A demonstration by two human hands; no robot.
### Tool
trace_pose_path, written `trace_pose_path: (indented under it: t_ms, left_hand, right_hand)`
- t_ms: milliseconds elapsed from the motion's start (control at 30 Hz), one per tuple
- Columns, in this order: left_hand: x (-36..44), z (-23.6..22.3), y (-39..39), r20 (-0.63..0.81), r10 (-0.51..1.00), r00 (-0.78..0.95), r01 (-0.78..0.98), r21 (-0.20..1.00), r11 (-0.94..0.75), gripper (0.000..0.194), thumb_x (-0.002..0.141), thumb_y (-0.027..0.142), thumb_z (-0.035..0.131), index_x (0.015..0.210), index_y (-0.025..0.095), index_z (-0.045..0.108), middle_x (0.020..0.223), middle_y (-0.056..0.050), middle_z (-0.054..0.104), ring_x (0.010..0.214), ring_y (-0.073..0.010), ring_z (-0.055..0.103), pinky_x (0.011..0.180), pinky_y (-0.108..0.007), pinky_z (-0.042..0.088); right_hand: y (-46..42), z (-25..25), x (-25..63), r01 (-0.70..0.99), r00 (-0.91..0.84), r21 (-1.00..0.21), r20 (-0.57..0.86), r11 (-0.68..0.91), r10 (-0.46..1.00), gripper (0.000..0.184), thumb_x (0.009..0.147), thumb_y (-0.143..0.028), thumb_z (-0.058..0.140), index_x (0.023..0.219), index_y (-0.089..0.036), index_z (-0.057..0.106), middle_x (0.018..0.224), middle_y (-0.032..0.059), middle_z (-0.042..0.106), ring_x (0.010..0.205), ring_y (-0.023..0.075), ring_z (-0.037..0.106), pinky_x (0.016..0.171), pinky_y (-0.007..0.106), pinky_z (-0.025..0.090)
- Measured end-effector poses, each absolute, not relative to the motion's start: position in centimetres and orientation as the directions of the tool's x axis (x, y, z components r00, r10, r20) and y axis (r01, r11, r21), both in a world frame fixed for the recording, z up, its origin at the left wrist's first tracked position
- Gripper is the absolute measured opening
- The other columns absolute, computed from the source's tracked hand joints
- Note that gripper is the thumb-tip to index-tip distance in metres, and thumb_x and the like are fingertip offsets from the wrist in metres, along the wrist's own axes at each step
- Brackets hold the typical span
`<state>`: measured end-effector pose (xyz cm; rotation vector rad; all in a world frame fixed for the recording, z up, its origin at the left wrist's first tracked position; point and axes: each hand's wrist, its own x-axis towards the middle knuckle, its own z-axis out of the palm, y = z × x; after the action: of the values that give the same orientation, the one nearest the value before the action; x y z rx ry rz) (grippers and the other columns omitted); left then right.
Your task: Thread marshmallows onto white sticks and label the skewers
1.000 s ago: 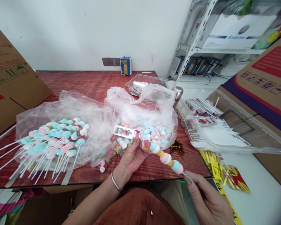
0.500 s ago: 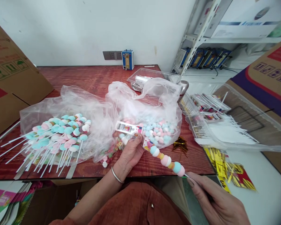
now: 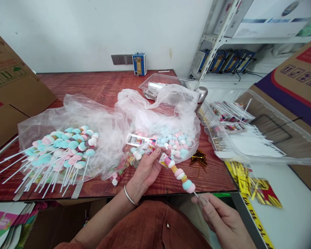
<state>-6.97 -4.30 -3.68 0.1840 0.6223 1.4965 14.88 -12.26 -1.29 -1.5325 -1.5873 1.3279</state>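
My left hand (image 3: 147, 170) is closed around a printed clear plastic wrapper (image 3: 138, 140), whose white label sticks out past the fingers. In my right hand (image 3: 221, 216), thumb and fingers pinch the white stick of a marshmallow skewer (image 3: 180, 174) with pink, blue, white and orange pieces. The skewer's far end is at or inside the wrapper's mouth beside my left fingers. Behind my left hand lies a clear bag of loose marshmallows (image 3: 177, 141). To the left, a pile of marshmallow skewers (image 3: 72, 145) rests on another clear bag (image 3: 103, 128).
A clear tray (image 3: 233, 155) of wrappers and white sticks stands right. Gold twist ties (image 3: 199, 159) lie near the table's (image 3: 93, 83) right edge. Cardboard boxes (image 3: 18, 103) flank both sides. At the back are a clear container (image 3: 168, 79) and a blue device (image 3: 140, 64).
My right hand has moved left and slightly down-frame, bringing the skewer closer to my left hand and steeper. My left hand still holds the wrapper. The view has shifted slightly.
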Motion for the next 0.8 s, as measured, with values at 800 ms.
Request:
trace_pose_path:
  t_ms: [800]
  left_hand:
    - [-4.0, -1.5, -4.5, -0.511, 0.857, -0.065, -0.897, 0.406, 0.174, 0.013, 0.079, 0.016, 0.075, 0.084, 0.014, 0.064, 0.075, -0.001, 0.064, 0.066, -0.0114, 0.063, 0.083, -0.037, 0.06]
  right_hand:
    - [-12.2, -4.8, 10.7, 0.762, -0.344, -0.212, 0.669, 0.613, 0.659, 0.008, 0.091, -0.008, 0.062, 0.095, -0.014, 0.065, 0.065, 0.0015, 0.06, 0.061, 0.0142, 0.05, 0.065, 0.031, 0.038]
